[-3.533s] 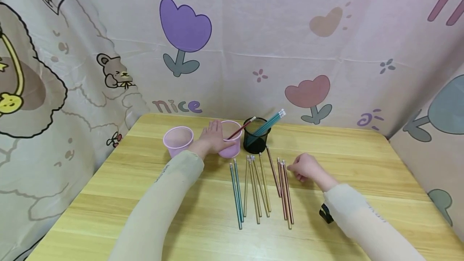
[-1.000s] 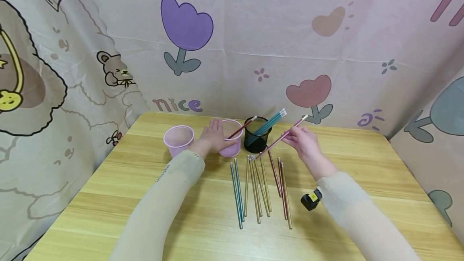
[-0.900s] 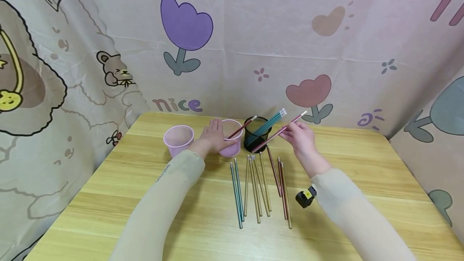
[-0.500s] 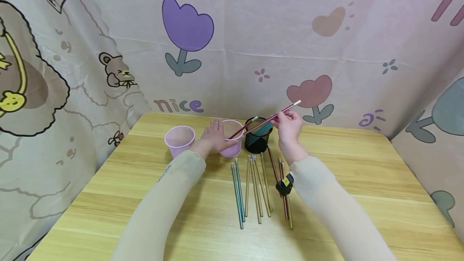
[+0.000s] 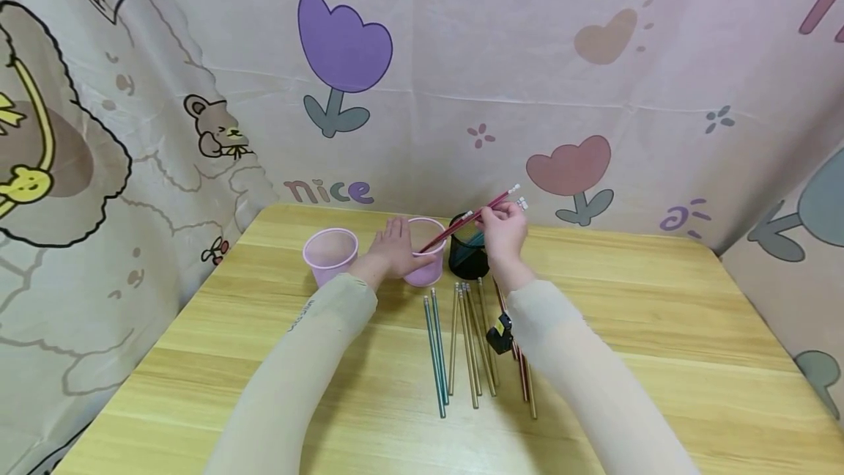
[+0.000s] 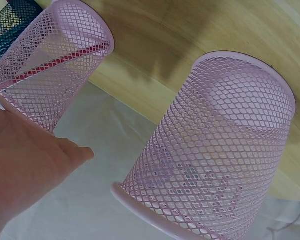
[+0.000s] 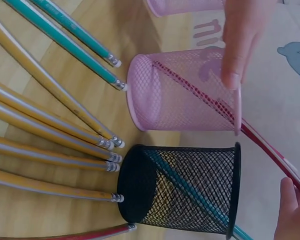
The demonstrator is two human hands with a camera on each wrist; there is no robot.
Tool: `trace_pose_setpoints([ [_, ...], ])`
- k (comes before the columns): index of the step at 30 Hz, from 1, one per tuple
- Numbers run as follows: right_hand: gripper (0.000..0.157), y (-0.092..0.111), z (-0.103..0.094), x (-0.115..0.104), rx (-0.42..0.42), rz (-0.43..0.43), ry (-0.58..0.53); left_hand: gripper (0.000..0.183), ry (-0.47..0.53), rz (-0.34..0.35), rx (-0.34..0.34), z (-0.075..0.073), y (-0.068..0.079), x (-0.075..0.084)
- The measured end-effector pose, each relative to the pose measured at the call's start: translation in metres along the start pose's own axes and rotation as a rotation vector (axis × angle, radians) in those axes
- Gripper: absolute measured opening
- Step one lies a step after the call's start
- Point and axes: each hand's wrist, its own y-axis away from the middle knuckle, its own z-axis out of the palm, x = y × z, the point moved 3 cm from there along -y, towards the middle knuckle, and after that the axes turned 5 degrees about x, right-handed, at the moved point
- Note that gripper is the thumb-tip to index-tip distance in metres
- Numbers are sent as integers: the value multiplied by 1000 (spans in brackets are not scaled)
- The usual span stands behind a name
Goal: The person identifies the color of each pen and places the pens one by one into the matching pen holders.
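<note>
My left hand (image 5: 395, 249) lies with fingers extended over the rim of the middle pink mesh pencil cup (image 5: 424, 275). In the right wrist view, its thumb touches that rim. My right hand (image 5: 505, 237) pinches a red pencil (image 5: 502, 198) near its eraser end. The pencil slants down to the left, its lower part inside the middle pink cup. Another red pencil (image 7: 190, 88) leans in the same cup. Just right of it, a black mesh cup (image 5: 467, 264) holds teal pencils (image 7: 187, 189), partly hidden behind my right hand.
A second pink mesh cup (image 5: 330, 259) stands to the left. On the table (image 5: 198, 387) lie teal pencils (image 5: 436, 358), several gold pencils (image 5: 472, 358), and red pencils partly covered by my right forearm. A patterned cloth (image 5: 448, 35) hangs behind the table.
My right hand has picked up a red pencil from the right-hand group and carried it left and up, lowering its end into the middle pink cup. My left hand stays at that cup.
</note>
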Motion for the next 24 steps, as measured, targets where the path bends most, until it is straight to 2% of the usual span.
trace_pose_setpoints([
  [6, 7, 4, 4, 5, -73, 57, 31, 104, -11, -11, -21, 3, -5, -1],
  [16, 23, 9, 4, 9, -171, 100, 108, 104, -22, -6, -14, 0, 0, 1],
  [19, 26, 10, 0, 7, -194, 90, 133, 104, -22, 2, -13, -1, 1, 2],
  [24, 23, 10, -13, 0, -228, 24, 215, 103, -29, 11, -17, -2, 3, 2],
])
